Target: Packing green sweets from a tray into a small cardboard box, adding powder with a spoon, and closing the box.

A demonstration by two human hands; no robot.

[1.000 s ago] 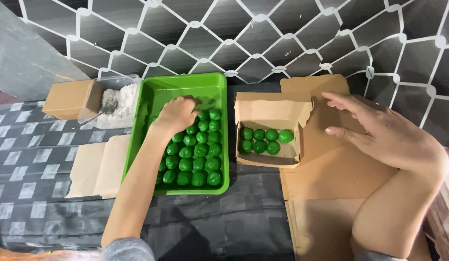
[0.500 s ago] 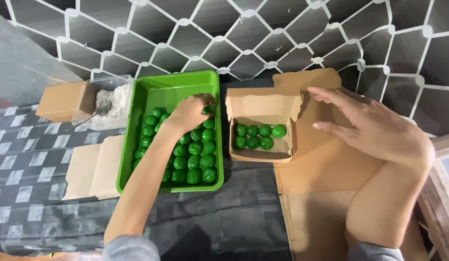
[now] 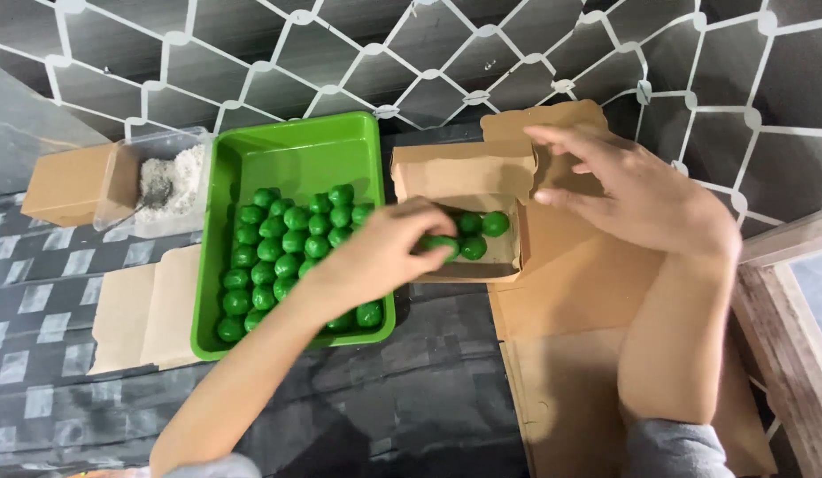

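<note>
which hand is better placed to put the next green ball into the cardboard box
Left, probably. The left hand already holds a green ball over the cardboard box, beside the green tray. The right hand hovers at the box's far side.
</note>
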